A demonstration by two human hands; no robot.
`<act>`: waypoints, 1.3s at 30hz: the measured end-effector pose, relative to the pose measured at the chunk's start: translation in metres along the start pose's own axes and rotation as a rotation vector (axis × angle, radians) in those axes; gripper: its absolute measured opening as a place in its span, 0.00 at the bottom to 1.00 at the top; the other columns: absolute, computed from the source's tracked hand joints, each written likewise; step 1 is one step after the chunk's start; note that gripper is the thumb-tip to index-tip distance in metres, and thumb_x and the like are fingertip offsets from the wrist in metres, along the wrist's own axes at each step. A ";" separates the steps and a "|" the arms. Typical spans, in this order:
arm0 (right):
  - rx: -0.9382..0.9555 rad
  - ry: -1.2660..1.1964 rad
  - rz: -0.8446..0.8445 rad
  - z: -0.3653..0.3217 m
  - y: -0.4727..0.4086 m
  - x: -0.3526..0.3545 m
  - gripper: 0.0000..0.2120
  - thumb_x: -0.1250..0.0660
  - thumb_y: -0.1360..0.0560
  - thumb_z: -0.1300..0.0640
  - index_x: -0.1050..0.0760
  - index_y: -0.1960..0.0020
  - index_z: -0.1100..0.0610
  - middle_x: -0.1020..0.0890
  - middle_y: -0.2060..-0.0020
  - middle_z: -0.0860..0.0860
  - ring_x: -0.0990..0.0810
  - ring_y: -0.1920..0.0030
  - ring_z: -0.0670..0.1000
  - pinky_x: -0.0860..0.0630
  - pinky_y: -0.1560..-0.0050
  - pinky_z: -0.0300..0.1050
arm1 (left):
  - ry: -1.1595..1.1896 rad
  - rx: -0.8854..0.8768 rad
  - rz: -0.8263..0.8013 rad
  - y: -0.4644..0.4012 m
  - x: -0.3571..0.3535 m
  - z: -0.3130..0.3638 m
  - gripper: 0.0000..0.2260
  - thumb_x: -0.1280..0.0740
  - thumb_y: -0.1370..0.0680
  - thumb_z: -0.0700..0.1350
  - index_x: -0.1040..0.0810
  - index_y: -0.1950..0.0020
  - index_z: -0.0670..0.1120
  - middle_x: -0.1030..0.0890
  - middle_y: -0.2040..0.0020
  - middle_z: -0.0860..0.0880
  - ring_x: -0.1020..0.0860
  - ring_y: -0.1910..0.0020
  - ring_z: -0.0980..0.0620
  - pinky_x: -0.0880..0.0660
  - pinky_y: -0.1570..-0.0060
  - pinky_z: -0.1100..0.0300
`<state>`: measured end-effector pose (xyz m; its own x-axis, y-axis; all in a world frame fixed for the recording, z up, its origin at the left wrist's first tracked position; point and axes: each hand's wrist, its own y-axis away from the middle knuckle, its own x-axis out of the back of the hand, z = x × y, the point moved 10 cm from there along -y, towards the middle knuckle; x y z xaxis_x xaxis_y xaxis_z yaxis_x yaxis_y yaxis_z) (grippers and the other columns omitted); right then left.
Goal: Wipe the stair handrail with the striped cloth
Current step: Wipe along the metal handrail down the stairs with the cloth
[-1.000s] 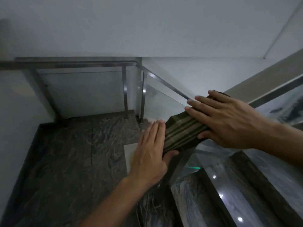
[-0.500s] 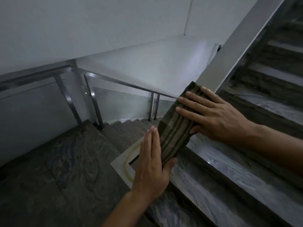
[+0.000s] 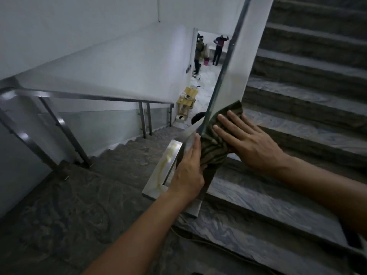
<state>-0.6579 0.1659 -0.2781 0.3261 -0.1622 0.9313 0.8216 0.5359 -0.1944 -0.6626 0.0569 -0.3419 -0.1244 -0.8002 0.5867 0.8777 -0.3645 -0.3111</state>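
Note:
The stair handrail (image 3: 244, 56) is a broad pale metal band rising from the centre to the top of the view. A dark green striped cloth (image 3: 216, 147) is draped over its lower part. My right hand (image 3: 248, 143) lies flat on the cloth with fingers spread, pressing it onto the rail's right face. My left hand (image 3: 188, 171) is flat against the rail's left side, with the thumb pinching the cloth's lower edge. The rail under the cloth is hidden.
Grey marbled steps (image 3: 307, 120) climb on the right. A landing (image 3: 69, 195) lies below left, bounded by a metal and glass railing (image 3: 83, 96). Another flight descends toward a doorway where two people (image 3: 218, 48) stand. A wooden stool (image 3: 186, 102) sits below.
The view has swung up and to the right, bringing the doorway and the upper stairs into sight. Both hands and the cloth have slid a little higher along the rail, and the cloth looks more bunched.

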 end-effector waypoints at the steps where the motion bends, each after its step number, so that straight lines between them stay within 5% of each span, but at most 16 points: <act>1: -0.029 -0.028 0.012 -0.003 0.003 -0.001 0.33 0.37 0.24 0.54 0.48 0.23 0.53 0.46 0.24 0.57 0.50 0.24 0.60 0.48 0.26 0.59 | 0.017 0.002 -0.003 0.001 -0.002 -0.003 0.36 0.36 0.24 0.37 0.56 0.23 0.46 0.40 0.24 0.43 0.39 0.26 0.47 0.35 0.29 0.50; 8: -0.168 -0.245 0.109 -0.016 0.017 -0.005 0.31 0.42 0.25 0.67 0.44 0.24 0.56 0.45 0.24 0.57 0.51 0.23 0.58 0.29 0.35 0.59 | 0.067 -0.138 -0.064 -0.003 -0.006 -0.022 0.31 0.32 0.27 0.45 0.39 0.26 0.42 0.29 0.31 0.44 0.32 0.30 0.46 0.33 0.33 0.45; 13: -0.253 -0.308 0.202 -0.026 0.023 -0.010 0.33 0.37 0.27 0.73 0.42 0.25 0.60 0.44 0.24 0.60 0.51 0.23 0.59 0.34 0.32 0.61 | 0.107 -0.203 -0.116 -0.006 -0.005 -0.030 0.25 0.31 0.26 0.44 0.33 0.30 0.45 0.26 0.35 0.47 0.29 0.33 0.51 0.29 0.35 0.50; 16: -0.304 -0.320 0.242 -0.028 0.024 -0.010 0.33 0.39 0.28 0.75 0.42 0.26 0.61 0.44 0.25 0.61 0.51 0.24 0.60 0.40 0.29 0.59 | 0.153 -0.163 -0.150 -0.012 -0.015 -0.046 0.24 0.32 0.25 0.47 0.32 0.30 0.45 0.24 0.35 0.45 0.27 0.34 0.48 0.27 0.38 0.47; 20: -0.432 -0.419 0.277 -0.032 0.026 -0.017 0.28 0.44 0.25 0.69 0.43 0.25 0.61 0.48 0.24 0.61 0.50 0.23 0.59 0.36 0.29 0.59 | 0.275 -0.099 -0.203 -0.008 -0.034 -0.058 0.25 0.36 0.22 0.47 0.37 0.26 0.47 0.23 0.35 0.48 0.26 0.36 0.56 0.25 0.39 0.54; 26: -0.590 -0.481 0.483 -0.046 0.037 -0.014 0.27 0.44 0.26 0.72 0.39 0.27 0.63 0.44 0.24 0.60 0.41 0.25 0.53 0.36 0.30 0.40 | 0.408 -0.196 -0.173 -0.004 -0.056 -0.074 0.27 0.43 0.21 0.51 0.42 0.24 0.43 0.24 0.34 0.44 0.24 0.37 0.53 0.24 0.40 0.56; 31: -0.752 -0.383 0.611 -0.077 0.041 -0.021 0.27 0.40 0.26 0.73 0.39 0.27 0.64 0.44 0.25 0.61 0.41 0.25 0.51 0.35 0.31 0.38 | 0.412 -0.360 -0.143 0.004 -0.051 -0.084 0.25 0.45 0.21 0.44 0.43 0.25 0.38 0.25 0.34 0.37 0.24 0.37 0.45 0.26 0.39 0.55; 35: -0.892 -0.094 0.711 -0.107 0.046 -0.044 0.22 0.39 0.22 0.68 0.37 0.29 0.67 0.40 0.27 0.66 0.36 0.28 0.53 0.31 0.34 0.38 | 0.321 -0.326 -0.297 0.003 -0.050 -0.113 0.27 0.42 0.23 0.32 0.42 0.24 0.42 0.22 0.40 0.38 0.21 0.44 0.43 0.26 0.41 0.62; 39: -1.071 -0.124 0.691 -0.125 0.050 -0.101 0.24 0.41 0.22 0.67 0.41 0.27 0.65 0.42 0.26 0.63 0.26 0.38 0.55 0.25 0.46 0.36 | 0.125 -0.319 -0.467 0.005 -0.051 -0.141 0.30 0.40 0.25 0.29 0.41 0.25 0.46 0.22 0.42 0.38 0.22 0.44 0.42 0.23 0.43 0.51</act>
<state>-0.5915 0.1050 -0.4200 0.8356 -0.0092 0.5493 0.4831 -0.4639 -0.7426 -0.7172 0.0288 -0.4789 -0.5358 -0.5629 0.6293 0.5360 -0.8027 -0.2615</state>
